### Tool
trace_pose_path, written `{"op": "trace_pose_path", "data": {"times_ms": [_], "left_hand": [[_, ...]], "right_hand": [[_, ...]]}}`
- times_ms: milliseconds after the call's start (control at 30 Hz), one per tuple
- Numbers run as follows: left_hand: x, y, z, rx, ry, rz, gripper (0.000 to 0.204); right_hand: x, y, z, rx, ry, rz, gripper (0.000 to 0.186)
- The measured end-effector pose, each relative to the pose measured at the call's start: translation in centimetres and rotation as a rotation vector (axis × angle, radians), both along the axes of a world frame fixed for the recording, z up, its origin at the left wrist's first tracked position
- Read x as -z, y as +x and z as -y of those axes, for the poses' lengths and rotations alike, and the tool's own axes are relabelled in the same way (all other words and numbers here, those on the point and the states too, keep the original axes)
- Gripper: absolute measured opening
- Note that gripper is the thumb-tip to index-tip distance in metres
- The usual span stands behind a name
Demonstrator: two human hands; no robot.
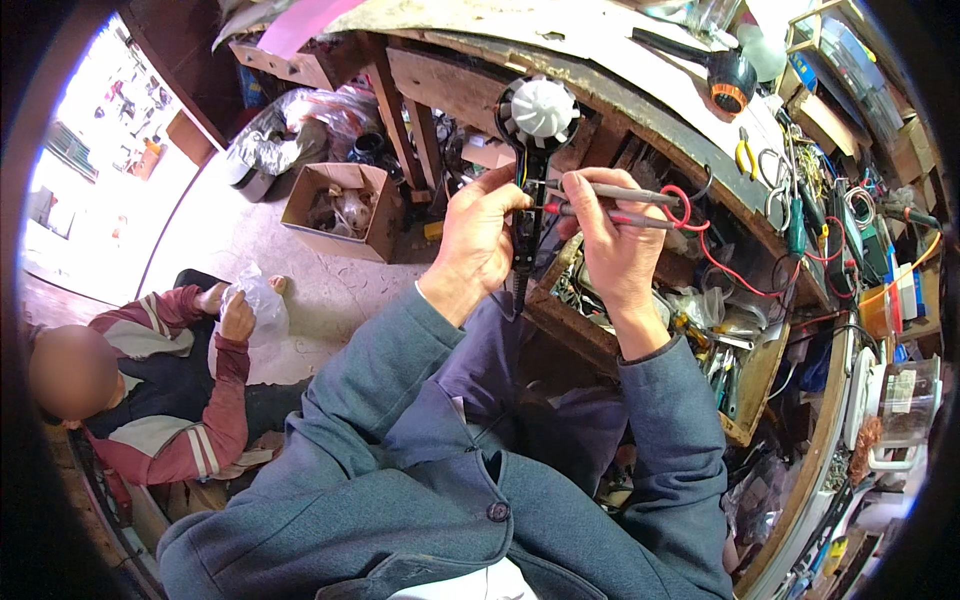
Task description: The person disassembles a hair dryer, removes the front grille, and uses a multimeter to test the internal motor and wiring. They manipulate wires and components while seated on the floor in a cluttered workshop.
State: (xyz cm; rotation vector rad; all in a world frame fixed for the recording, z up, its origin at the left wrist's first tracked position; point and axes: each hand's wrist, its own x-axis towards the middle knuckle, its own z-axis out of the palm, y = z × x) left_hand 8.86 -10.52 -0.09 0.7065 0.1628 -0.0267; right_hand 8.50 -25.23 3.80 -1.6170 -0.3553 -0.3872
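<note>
My left hand point(473, 237) is closed on the black handle of an opened hair dryer point(527, 235), its inner wires showing. A white finned fan point(541, 106) sits at the dryer's far end, facing up. In my right hand point(620, 240) are two test probes held together like chopsticks. The grey probe point(622, 192) lies above the red-tipped probe point(628, 217). Both tips point left into the handle's open part, close to my left fingertips; whether they touch metal is too small to tell. A red lead point(720, 262) loops from the probes toward the bench.
A wooden bench point(640, 90) runs along the far right, with a black dryer-shaped body point(731, 80), yellow-handled pliers point(745, 155) and tangled wires. An open tool drawer point(740, 400) stands at my right. A cardboard box point(345, 212) is on the floor. At left sits another person point(170, 380) holding a plastic bag.
</note>
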Motion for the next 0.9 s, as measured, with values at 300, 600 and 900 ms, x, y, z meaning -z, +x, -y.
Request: {"op": "trace_pose_path", "data": {"times_ms": [300, 600, 900], "left_hand": [[-0.1, -0.07, -0.15, 0.03, -0.05, -0.007, 0.033], [-0.25, -0.32, 0.14, 0.011, -0.003, 0.006, 0.035], [0.17, -0.19, 0.01, -0.003, -0.011, -0.006, 0.034]], "right_hand": [[0.04, -0.08, -0.16, 0.018, -0.008, 0.015, 0.011], [0.35, -0.15, -0.29, 0.022, -0.018, 0.06, 0.009], [0.28, -0.37, -0.41, 0.045, -0.045, 0.077, 0.01]]}}
